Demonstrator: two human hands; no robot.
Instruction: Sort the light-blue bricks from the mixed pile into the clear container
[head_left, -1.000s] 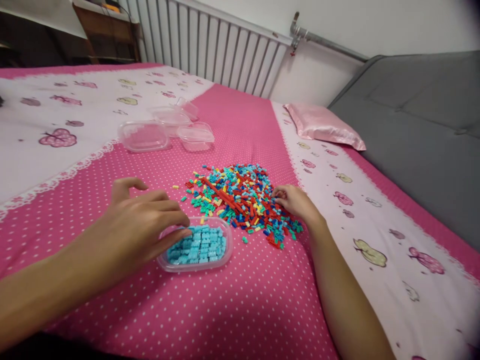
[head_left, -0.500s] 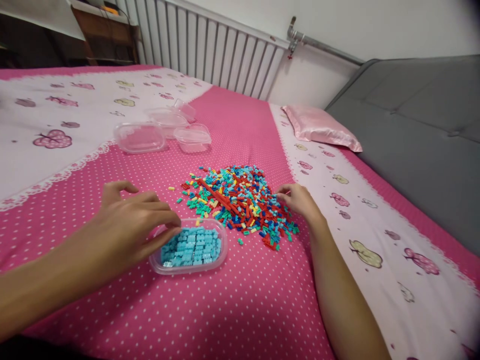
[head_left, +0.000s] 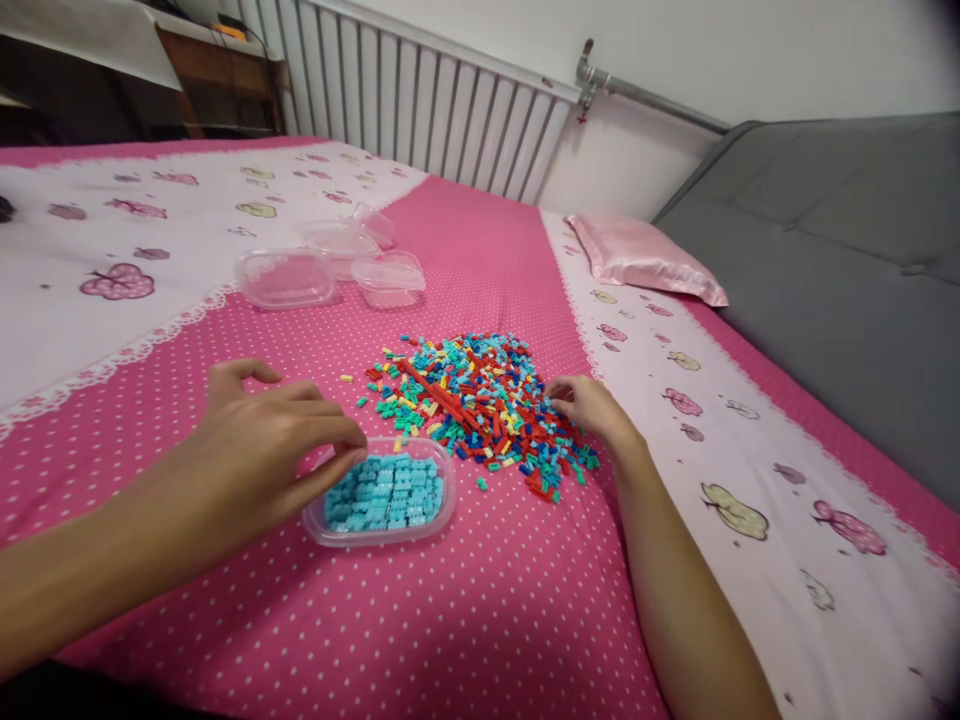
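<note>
A clear plastic box [head_left: 448, 500] near the front holds light-blue building blocks [head_left: 394, 490], many set in neat rows. My left hand [head_left: 289, 440] hovers over its left rim, thumb and forefinger brought together at the tips; whatever lies between them is too small to see. Beyond the box spreads a loose pile of small building blocks [head_left: 480, 400] in red, blue, green, yellow and light blue, with long red strips [head_left: 442, 393] on top. At the pile's right edge my right hand [head_left: 589, 402] has its fingers curled together among the blocks, their tips partly hidden.
Several clear plastic containers [head_left: 289, 278] stand farther back on the pink dotted bedspread [head_left: 480, 620]. A pink pillow [head_left: 645, 258] lies by the grey headboard [head_left: 825, 240] at right. A white radiator [head_left: 420, 100] runs along the wall.
My right hand has shifted slightly left at the pile's edge. The left hand keeps its pinch over the box rim. The view has moved a little.
</note>
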